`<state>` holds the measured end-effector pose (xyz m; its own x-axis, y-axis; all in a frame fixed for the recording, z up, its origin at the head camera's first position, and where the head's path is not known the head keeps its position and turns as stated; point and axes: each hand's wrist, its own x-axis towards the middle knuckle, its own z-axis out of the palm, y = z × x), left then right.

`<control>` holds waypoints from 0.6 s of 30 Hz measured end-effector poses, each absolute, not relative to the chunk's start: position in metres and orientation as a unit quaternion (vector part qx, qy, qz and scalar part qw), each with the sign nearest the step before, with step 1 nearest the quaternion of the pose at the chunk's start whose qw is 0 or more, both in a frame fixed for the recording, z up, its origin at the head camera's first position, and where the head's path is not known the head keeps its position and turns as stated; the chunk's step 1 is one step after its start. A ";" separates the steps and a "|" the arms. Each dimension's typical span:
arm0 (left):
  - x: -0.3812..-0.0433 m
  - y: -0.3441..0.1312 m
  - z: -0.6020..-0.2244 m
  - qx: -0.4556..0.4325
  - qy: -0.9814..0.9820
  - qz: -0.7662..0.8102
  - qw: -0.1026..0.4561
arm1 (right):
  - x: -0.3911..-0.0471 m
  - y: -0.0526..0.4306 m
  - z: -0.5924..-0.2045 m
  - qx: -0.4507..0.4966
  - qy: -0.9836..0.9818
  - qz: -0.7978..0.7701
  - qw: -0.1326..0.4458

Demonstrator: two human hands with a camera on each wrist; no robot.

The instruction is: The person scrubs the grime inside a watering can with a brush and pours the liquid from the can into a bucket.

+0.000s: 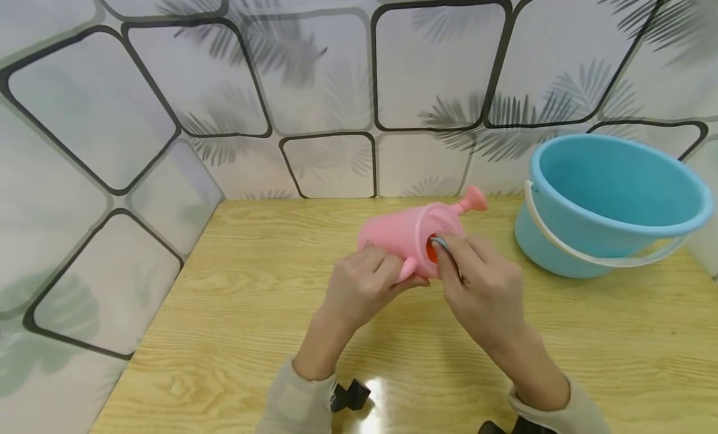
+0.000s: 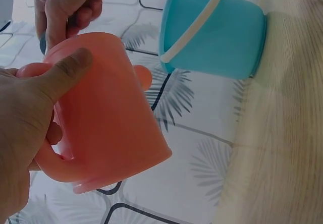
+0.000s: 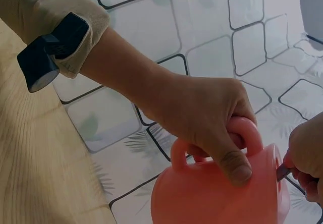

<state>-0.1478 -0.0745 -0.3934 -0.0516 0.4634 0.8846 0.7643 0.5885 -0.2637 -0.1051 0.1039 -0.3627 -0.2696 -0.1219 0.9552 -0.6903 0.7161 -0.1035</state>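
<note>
Tilted on its side above the table, a pink watering can (image 1: 392, 230) has its mouth turned toward the right hand and its spout rose (image 1: 475, 198) at the far right. My left hand (image 1: 364, 287) grips the can's handle (image 3: 179, 155), thumb laid along the body in the left wrist view. At the mouth, my right hand (image 1: 485, 290) pinches a thin grey-blue thing (image 1: 440, 241), mostly hidden by the fingers, so its kind is unclear. Orange-red (image 1: 431, 251) shows inside the opening beside those fingers.
On the right of the wood-grain table (image 1: 241, 309) stands a light blue bucket (image 1: 566, 244) with a white handle (image 1: 594, 258). A patterned wall (image 1: 325, 72) rises behind and to the left. Dark devices (image 1: 350, 396) are strapped at both wrists.
</note>
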 end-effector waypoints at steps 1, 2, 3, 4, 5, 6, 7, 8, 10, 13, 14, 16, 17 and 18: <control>-0.148 -0.074 -0.393 -0.433 -0.711 -0.141 0.535 | -0.105 0.104 -0.362 0.268 -0.757 0.259 0.537; -0.148 -0.074 -0.393 -0.435 -0.711 -0.141 0.534 | -0.104 0.105 -0.361 0.266 -0.759 0.258 0.536; -0.148 -0.073 -0.393 -0.435 -0.711 -0.142 0.534 | -0.103 0.106 -0.361 0.263 -0.758 0.261 0.537; -0.148 -0.073 -0.393 -0.434 -0.711 -0.143 0.534 | -0.101 0.106 -0.360 0.260 -0.756 0.264 0.540; -0.148 -0.073 -0.393 -0.434 -0.711 -0.145 0.534 | -0.101 0.107 -0.360 0.258 -0.753 0.269 0.543; -0.148 -0.073 -0.393 -0.434 -0.711 -0.148 0.533 | -0.100 0.107 -0.360 0.256 -0.751 0.270 0.545; -0.148 -0.073 -0.393 -0.433 -0.711 -0.149 0.534 | -0.101 0.107 -0.360 0.255 -0.751 0.271 0.546; -0.147 -0.073 -0.393 -0.433 -0.710 -0.149 0.535 | -0.101 0.107 -0.360 0.256 -0.751 0.271 0.544; -0.147 -0.073 -0.393 -0.434 -0.710 -0.152 0.533 | -0.103 0.106 -0.360 0.260 -0.756 0.267 0.538; -0.147 -0.073 -0.394 -0.433 -0.712 -0.153 0.532 | -0.104 0.106 -0.361 0.257 -0.757 0.266 0.539; -0.147 -0.073 -0.394 -0.430 -0.713 -0.152 0.533 | -0.103 0.106 -0.361 0.255 -0.753 0.267 0.544; -0.148 -0.073 -0.394 -0.426 -0.715 -0.153 0.533 | -0.103 0.106 -0.361 0.254 -0.746 0.272 0.553; -0.148 -0.073 -0.394 -0.426 -0.715 -0.152 0.533 | -0.104 0.106 -0.361 0.254 -0.744 0.273 0.554; -0.148 -0.073 -0.394 -0.426 -0.715 -0.150 0.533 | -0.105 0.105 -0.361 0.256 -0.744 0.274 0.553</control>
